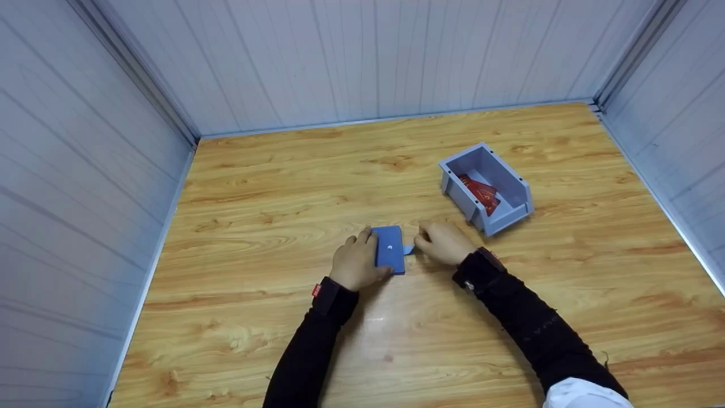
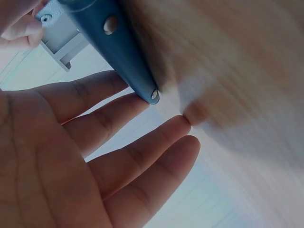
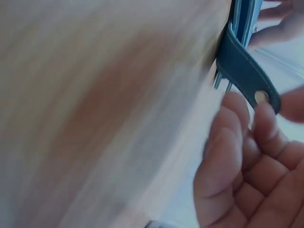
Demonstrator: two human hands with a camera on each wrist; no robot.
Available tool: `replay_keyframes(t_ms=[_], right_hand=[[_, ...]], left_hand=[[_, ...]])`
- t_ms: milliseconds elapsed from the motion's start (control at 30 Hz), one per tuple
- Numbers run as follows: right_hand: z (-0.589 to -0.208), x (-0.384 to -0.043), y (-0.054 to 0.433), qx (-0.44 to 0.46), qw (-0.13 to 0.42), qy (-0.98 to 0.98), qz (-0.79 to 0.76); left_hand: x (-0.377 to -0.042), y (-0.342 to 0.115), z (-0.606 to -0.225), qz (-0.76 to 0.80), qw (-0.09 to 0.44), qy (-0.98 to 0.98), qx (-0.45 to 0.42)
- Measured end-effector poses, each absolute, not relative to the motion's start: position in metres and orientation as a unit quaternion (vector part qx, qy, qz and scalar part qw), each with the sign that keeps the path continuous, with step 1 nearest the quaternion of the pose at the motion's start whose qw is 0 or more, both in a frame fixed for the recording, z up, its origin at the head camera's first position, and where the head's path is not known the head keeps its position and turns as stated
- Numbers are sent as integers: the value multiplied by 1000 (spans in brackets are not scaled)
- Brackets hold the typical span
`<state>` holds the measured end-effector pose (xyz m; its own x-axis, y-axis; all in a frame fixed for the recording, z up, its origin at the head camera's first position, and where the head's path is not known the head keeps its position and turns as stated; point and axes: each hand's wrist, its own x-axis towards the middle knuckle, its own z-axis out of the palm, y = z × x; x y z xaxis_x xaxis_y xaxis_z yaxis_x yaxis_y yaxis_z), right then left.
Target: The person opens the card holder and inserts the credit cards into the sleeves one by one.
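Observation:
A small blue card holder with a metal snap stud lies on the wooden table in the head view. My left hand grips its left side, thumb at the near edge and fingertips at the far left. In the left wrist view, two fingers reach the holder's edge, while the other two extend past it; the thumb is hidden. My right hand pinches the end of the strap, which sticks out from the holder's right side with its snap unfastened.
A grey plastic bin stands behind and right of my right hand, its low front turned toward the near right. Several red cards lie inside it. Pale panel walls border the table at the back and both sides.

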<state>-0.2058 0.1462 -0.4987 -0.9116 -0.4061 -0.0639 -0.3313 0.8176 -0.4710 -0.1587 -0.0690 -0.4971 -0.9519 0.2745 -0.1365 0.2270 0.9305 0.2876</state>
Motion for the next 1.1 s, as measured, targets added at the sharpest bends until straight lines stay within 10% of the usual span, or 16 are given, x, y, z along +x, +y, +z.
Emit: replay_keyframes(t_ms=[433, 1100], right_hand=[[-501, -209, 159, -177, 147, 952, -201], [-505, -212, 152, -250, 103, 942, -199]], left_hand=[[-158, -66, -495, 143, 103, 977, 121], [-155, -49, -494, 140, 16, 984, 107]])
